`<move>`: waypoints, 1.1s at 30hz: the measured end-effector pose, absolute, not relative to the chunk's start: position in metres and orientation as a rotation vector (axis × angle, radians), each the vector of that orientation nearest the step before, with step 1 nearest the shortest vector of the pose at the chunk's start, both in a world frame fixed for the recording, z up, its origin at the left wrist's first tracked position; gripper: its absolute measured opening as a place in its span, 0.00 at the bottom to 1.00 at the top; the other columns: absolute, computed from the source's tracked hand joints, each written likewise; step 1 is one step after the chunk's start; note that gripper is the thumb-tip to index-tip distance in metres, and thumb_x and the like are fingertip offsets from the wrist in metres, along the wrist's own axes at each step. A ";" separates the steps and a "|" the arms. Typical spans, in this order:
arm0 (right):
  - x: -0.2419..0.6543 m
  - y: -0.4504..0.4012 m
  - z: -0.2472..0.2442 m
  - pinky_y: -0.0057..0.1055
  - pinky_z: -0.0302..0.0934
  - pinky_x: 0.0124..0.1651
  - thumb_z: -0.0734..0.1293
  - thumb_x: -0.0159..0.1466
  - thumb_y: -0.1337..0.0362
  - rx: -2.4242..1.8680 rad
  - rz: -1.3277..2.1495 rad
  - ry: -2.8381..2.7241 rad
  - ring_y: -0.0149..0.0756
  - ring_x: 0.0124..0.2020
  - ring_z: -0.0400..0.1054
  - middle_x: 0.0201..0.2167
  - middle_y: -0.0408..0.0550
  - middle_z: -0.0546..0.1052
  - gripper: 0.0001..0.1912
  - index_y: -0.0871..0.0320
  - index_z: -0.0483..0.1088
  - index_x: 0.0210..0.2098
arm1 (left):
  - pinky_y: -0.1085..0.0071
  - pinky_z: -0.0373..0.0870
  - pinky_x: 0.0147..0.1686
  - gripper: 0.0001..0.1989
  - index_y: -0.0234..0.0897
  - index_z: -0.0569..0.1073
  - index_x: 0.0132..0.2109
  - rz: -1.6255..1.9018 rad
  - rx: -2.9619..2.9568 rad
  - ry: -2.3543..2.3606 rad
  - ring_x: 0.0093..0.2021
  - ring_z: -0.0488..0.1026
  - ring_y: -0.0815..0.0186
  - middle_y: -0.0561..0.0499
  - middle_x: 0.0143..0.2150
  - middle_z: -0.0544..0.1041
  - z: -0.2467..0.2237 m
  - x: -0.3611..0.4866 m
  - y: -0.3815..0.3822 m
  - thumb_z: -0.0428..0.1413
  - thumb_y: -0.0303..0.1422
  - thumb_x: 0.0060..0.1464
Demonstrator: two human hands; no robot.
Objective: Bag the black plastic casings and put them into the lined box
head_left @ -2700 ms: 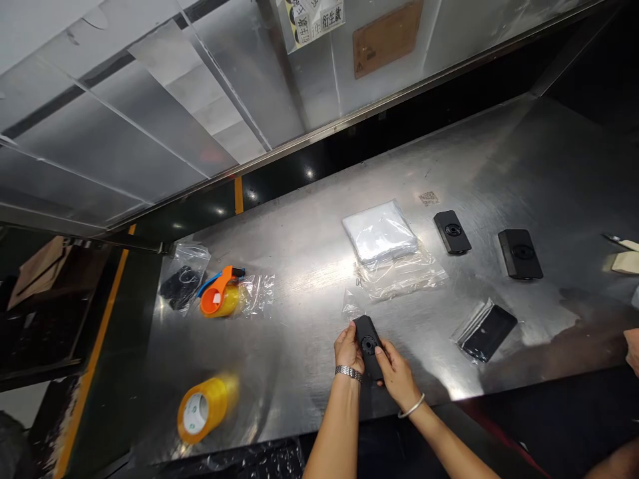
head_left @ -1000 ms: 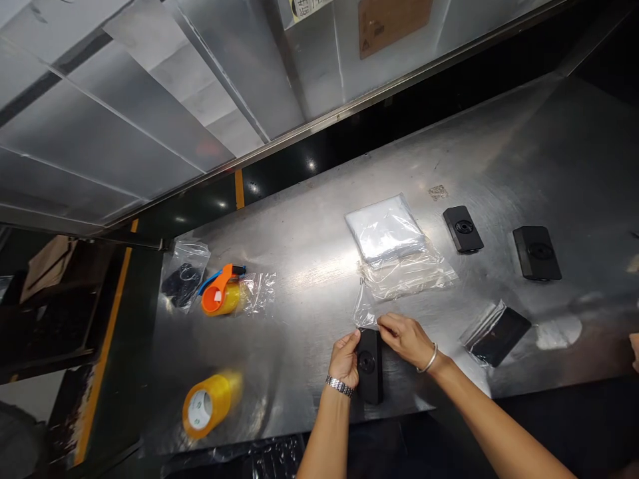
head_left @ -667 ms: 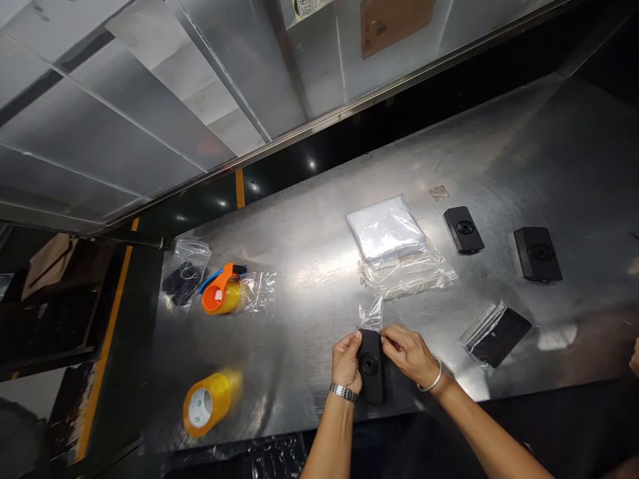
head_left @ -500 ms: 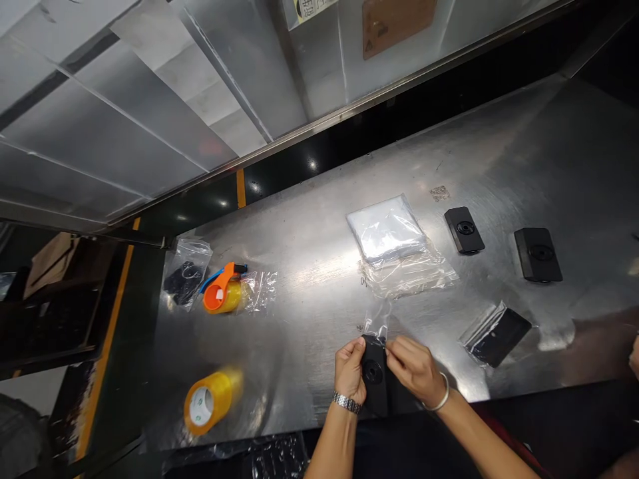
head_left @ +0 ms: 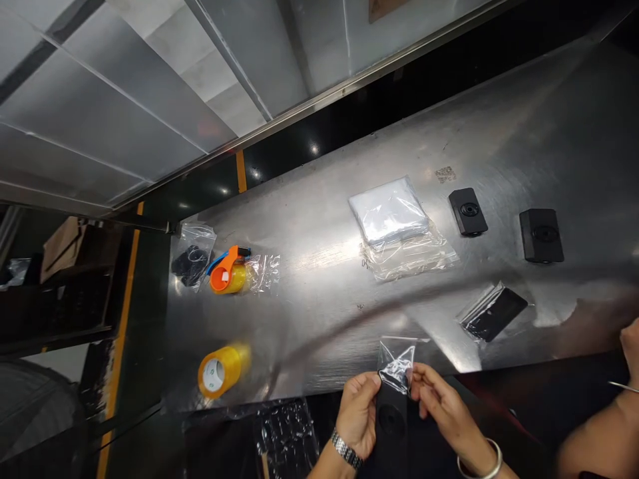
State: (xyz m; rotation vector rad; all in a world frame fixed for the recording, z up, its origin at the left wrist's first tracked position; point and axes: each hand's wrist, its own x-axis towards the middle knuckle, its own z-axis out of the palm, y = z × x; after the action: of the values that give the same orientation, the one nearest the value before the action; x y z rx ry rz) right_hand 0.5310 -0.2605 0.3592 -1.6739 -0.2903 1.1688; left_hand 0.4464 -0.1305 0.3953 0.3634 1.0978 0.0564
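Low in the view, at the table's near edge, a flat black device (head_left: 392, 422) with a round socket-like recess is gripped along its left side by my left hand (head_left: 357, 412). A clear plastic bag (head_left: 398, 352) stands up from the device's far end. Pinched between the thumb and fingers of my right hand (head_left: 442, 402) is the right edge of that bag. How far the bag covers the device is hard to see against the dark background.
Two similar black devices (head_left: 468, 211) (head_left: 542, 235) lie at the right of the steel table (head_left: 309, 319). Nearby are a bagged black item (head_left: 494, 314) and a stack of clear bags (head_left: 392, 213). On the left sit an orange tape dispenser (head_left: 224, 274) and a yellow tape roll (head_left: 219, 374). Another person's hand (head_left: 632, 342) shows far right.
Both hands have come nearer to me with the device, from over the table to its near edge. The bag's clear end now stands more spread. The camera view has shifted somewhat.
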 end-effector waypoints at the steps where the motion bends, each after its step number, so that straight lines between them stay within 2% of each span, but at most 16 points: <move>1: 0.530 -0.257 0.360 0.29 0.63 0.25 0.58 0.60 0.52 -1.665 1.185 -0.268 0.34 0.24 0.66 0.27 0.45 0.72 0.18 0.56 0.66 0.42 | 0.70 0.65 0.31 0.10 0.32 0.74 0.26 0.054 0.387 1.096 0.24 0.69 0.68 0.48 0.22 0.74 0.398 0.447 -0.131 0.62 0.35 0.41; 4: 0.528 -0.244 0.367 0.32 0.65 0.38 0.62 0.59 0.54 -1.587 1.250 -0.293 0.38 0.33 0.69 0.33 0.47 0.75 0.16 0.55 0.69 0.41 | 0.71 0.64 0.33 0.10 0.32 0.75 0.26 0.050 0.508 1.078 0.26 0.69 0.68 0.48 0.23 0.74 0.401 0.446 -0.132 0.61 0.37 0.43; 6: 0.527 -0.240 0.373 0.33 0.63 0.43 0.61 0.59 0.55 -1.511 1.309 -0.291 0.40 0.37 0.69 0.35 0.47 0.76 0.15 0.56 0.71 0.40 | 0.72 0.63 0.33 0.11 0.32 0.75 0.25 0.041 0.596 1.104 0.26 0.67 0.69 0.49 0.22 0.73 0.402 0.441 -0.134 0.60 0.37 0.43; 10: 0.526 -0.243 0.387 0.36 0.62 0.45 0.61 0.60 0.55 -1.432 1.424 -0.328 0.43 0.39 0.69 0.36 0.48 0.77 0.16 0.56 0.73 0.40 | 0.76 0.57 0.27 0.12 0.31 0.75 0.26 -0.044 0.788 1.186 0.24 0.61 0.73 0.52 0.21 0.69 0.404 0.423 -0.137 0.60 0.39 0.43; 14: 0.530 -0.249 0.398 0.37 0.63 0.42 0.60 0.60 0.55 -1.354 1.532 -0.410 0.43 0.36 0.69 0.33 0.47 0.76 0.16 0.56 0.73 0.39 | 0.77 0.48 0.21 0.14 0.31 0.74 0.28 -0.142 0.859 1.204 0.20 0.53 0.76 0.55 0.20 0.64 0.410 0.413 -0.135 0.60 0.41 0.42; 18: 0.528 -0.252 0.398 0.37 0.63 0.44 0.60 0.61 0.56 -1.409 1.523 -0.481 0.43 0.38 0.68 0.35 0.46 0.76 0.14 0.55 0.72 0.40 | 0.77 0.48 0.22 0.15 0.32 0.69 0.24 -0.091 0.906 1.186 0.21 0.51 0.76 0.57 0.19 0.60 0.413 0.413 -0.136 0.59 0.41 0.44; 24: 0.515 -0.261 0.379 0.36 0.66 0.43 0.59 0.61 0.54 -1.705 1.147 -0.259 0.40 0.39 0.69 0.41 0.52 0.73 0.20 0.53 0.60 0.51 | 0.76 0.53 0.27 0.14 0.34 0.67 0.30 -0.015 0.892 1.079 0.25 0.55 0.73 0.56 0.23 0.62 0.409 0.416 -0.147 0.54 0.42 0.49; 29: 0.512 -0.272 0.378 0.35 0.67 0.39 0.61 0.61 0.60 -1.943 0.751 -0.483 0.37 0.38 0.68 0.44 0.54 0.67 0.27 0.55 0.49 0.56 | 0.74 0.55 0.29 0.15 0.33 0.67 0.34 -0.035 0.892 1.028 0.27 0.57 0.72 0.54 0.26 0.63 0.402 0.415 -0.154 0.50 0.43 0.52; 31: 0.516 -0.274 0.384 0.36 0.66 0.40 0.62 0.60 0.64 -2.002 0.499 -0.657 0.38 0.40 0.66 0.45 0.55 0.65 0.25 0.57 0.52 0.55 | 0.74 0.55 0.29 0.15 0.33 0.66 0.33 -0.035 0.897 1.031 0.27 0.56 0.73 0.55 0.26 0.63 0.400 0.415 -0.156 0.50 0.43 0.53; 33: 0.521 -0.274 0.393 0.36 0.63 0.41 0.63 0.59 0.69 -2.004 0.337 -0.906 0.38 0.39 0.65 0.40 0.52 0.66 0.18 0.58 0.61 0.49 | 0.74 0.55 0.29 0.15 0.33 0.65 0.33 -0.030 0.902 1.038 0.27 0.56 0.73 0.55 0.26 0.62 0.399 0.415 -0.157 0.50 0.43 0.53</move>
State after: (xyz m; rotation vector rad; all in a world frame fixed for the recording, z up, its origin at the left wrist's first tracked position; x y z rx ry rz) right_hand 0.5208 -0.2743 0.3926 -2.0038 -0.9058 0.3365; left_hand 0.4150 -0.1566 0.3993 0.9022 1.0378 -0.0302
